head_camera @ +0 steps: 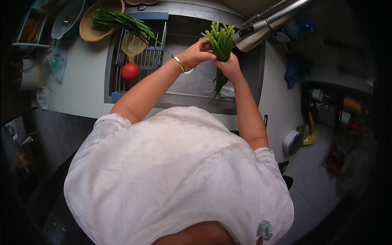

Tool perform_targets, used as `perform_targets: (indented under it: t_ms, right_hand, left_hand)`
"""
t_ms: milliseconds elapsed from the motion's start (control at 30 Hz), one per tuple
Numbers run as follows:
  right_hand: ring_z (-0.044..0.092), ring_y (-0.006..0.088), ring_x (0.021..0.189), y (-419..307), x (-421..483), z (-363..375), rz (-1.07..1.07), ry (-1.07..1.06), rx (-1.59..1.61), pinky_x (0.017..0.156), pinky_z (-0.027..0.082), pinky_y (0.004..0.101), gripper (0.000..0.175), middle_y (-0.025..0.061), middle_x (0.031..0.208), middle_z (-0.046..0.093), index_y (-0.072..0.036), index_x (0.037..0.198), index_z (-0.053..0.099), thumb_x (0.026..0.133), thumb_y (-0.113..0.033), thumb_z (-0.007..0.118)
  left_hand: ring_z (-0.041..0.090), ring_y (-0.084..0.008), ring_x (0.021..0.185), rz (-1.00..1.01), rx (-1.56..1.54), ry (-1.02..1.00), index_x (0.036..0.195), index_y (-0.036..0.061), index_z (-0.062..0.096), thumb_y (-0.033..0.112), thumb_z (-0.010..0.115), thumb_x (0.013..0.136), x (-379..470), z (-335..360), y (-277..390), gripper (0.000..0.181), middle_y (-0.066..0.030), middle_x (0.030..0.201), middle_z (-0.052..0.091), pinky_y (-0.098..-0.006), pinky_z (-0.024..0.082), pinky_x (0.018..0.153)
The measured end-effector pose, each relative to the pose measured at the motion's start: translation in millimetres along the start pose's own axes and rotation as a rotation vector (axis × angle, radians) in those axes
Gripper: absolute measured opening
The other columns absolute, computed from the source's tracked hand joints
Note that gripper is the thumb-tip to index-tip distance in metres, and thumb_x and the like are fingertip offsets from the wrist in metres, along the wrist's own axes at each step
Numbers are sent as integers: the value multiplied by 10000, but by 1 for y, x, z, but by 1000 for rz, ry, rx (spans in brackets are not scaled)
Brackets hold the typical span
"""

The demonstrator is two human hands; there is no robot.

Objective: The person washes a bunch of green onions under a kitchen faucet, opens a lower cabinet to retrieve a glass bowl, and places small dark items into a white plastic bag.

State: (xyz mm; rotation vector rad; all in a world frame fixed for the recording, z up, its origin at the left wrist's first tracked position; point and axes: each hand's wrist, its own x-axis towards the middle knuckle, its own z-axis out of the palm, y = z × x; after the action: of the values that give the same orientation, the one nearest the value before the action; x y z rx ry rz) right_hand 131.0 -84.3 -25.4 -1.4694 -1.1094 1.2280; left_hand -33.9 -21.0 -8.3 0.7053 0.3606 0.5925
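Observation:
Over the sink basin, my right hand grips a bunch of leafy greens around its middle. The thick cut stem ends point up and away from me, and dark leaves hang below the fist. My left hand, with a gold bangle at the wrist, has its thumb and fingers against the left side of the stems. Some of its fingertips are hidden by the bunch. Just right of the stems is the metal faucet head.
A drying rack across the sink's left side holds a red round fruit or vegetable and a yellow plastic strainer. Long thin green stalks lie over a woven basket. A grey basin stands farther left.

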Motion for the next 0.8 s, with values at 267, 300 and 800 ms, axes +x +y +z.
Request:
perform_targets:
  t_ms: [267,300,800]
  right_hand:
    - [597,209,830,-6,-9,17,-138,63,-372,723,462,320,385,111,888,607,-31,979,552,632,-131,684]
    - [596,207,832,-9,-10,17,-115,30,-341,723,462,321,384,106,892,608,-30,974,556,632,-138,690]
    - [542,135,893,-6,-20,8,80,-63,-102,771,432,267,447,39,954,580,-24,1041,550,664,-181,731]
  left_hand:
    - [559,-147,925,97,358,-44,1097,15,518,56,719,665,19,23,14,478,-64,984,605,-284,426,853]
    - [572,-150,897,54,367,-73,1068,13,537,65,721,664,22,23,16,447,-66,947,621,-285,431,844]
    - [575,-115,777,-122,773,-169,949,15,587,38,678,647,52,37,4,317,-46,863,628,-265,448,734]
